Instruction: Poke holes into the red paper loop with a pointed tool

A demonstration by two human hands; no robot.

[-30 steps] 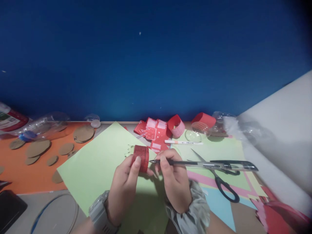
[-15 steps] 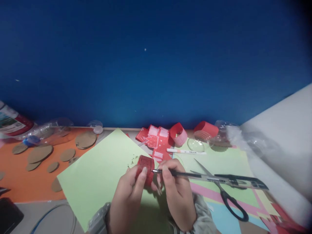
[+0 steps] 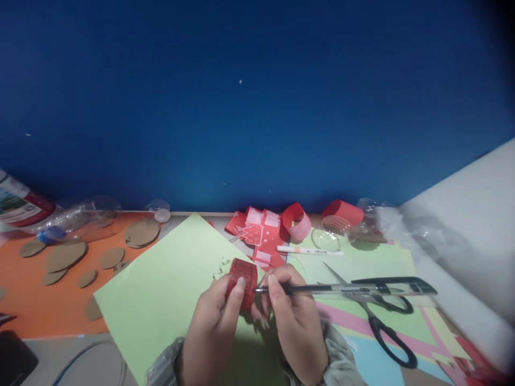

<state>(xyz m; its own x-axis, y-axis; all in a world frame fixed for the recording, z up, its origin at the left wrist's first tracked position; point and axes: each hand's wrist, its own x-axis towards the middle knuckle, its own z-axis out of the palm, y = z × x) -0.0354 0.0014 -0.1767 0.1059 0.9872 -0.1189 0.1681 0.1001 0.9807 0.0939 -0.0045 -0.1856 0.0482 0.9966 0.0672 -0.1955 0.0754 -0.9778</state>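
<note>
Hands (image 3: pixel 301 316) closed around pen (image 3: pixel 333 289), roll (image 3: pixel 242 283).

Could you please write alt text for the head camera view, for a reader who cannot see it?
A left hand holds a small red paper band with dark lines, while a right hand holds a black-and-clear pen with its tip at the band's edge. Behind are black-handled scissors and red paper rings.
</note>
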